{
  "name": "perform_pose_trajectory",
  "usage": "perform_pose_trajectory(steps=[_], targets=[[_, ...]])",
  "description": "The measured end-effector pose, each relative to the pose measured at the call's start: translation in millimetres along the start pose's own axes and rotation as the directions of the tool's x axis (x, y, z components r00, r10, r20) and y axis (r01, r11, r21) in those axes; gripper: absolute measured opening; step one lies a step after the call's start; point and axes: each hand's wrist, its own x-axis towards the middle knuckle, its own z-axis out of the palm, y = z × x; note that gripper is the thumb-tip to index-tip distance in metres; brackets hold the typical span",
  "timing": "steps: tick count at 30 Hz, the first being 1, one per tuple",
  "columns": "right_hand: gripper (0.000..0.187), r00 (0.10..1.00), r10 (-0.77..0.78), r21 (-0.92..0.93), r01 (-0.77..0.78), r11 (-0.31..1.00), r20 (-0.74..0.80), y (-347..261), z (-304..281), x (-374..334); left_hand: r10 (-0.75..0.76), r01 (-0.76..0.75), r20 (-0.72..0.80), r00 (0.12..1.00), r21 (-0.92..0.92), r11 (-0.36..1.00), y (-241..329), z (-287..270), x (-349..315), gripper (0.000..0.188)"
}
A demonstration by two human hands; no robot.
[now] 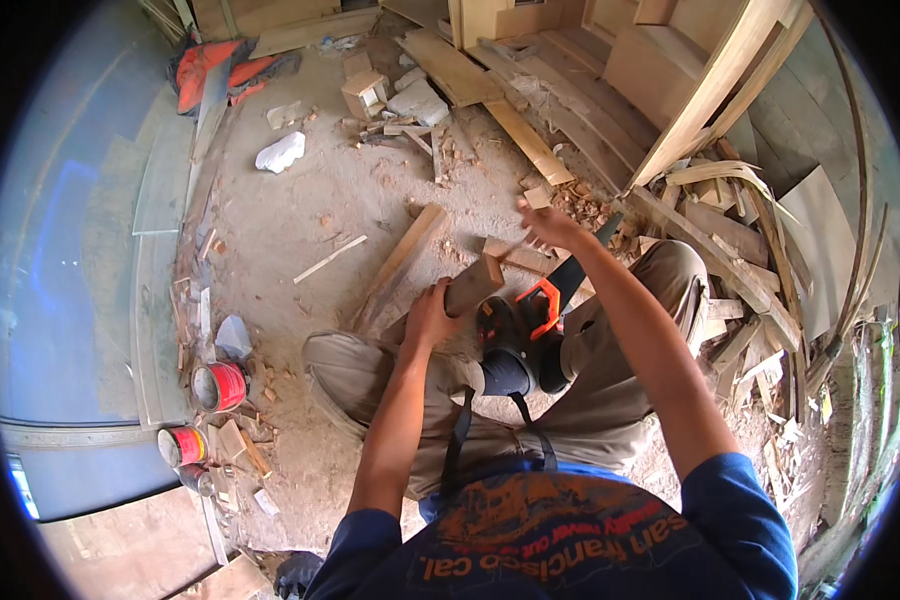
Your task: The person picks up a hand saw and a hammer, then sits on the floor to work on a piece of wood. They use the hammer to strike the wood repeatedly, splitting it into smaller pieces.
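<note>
My left hand is wrapped around a short wooden block, held above my lower legs. To its right my right hand reaches forward with its fingers apart. Just beyond those fingertips is a small wood offcut; whether they touch cannot be told. Below my right forearm lies a handsaw, its orange-and-black handle near my feet and its dark blade pointing away to the right. A longer wooden beam rests on the floor in front of my left hand.
Scrap wood is heaped at the right beside an upright plank. More boards lie at the back. Two red cans stand along the left side, near a blue panel. A white crumpled bag lies on the dusty floor.
</note>
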Motion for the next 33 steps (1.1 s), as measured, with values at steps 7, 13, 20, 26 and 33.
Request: perform_pose_trajectory(steps=[7, 13, 20, 26, 33], targets=[[0.044, 0.996, 0.065, -0.598, -0.089, 0.796, -0.061, 105.2, 61.1, 6.0, -0.114, 0.112, -0.114, 0.987, -0.022, 0.993, -35.8, 0.7, 6.5, 0.076], [0.070, 0.994, 0.085, -0.585, -0.112, 0.803, -0.075, 146.5, 166.3, -23.8, -0.138, 0.129, -0.108, 0.985, -0.086, 0.988, -28.7, 0.9, 6.1, 0.078], [0.091, 0.979, 0.206, -0.726, -0.134, 0.675, 0.010, 129.1, 165.8, -34.3, -0.087, 0.071, -0.136, 0.987, -0.117, 0.991, -47.8, 4.4, -3.6, 0.079], [0.068, 0.969, 0.105, -0.708, -0.234, 0.666, -0.222, 164.5, 156.6, -15.2, -0.181, 0.153, -0.070, 0.981, -0.295, 0.943, -41.9, 10.1, 3.2, 0.074], [0.055, 0.964, 0.108, -0.711, -0.252, 0.657, -0.242, 151.9, 160.3, -23.8, -0.300, 0.250, -0.065, 0.952, -0.401, 0.881, -61.4, 18.1, -11.5, 0.071]])
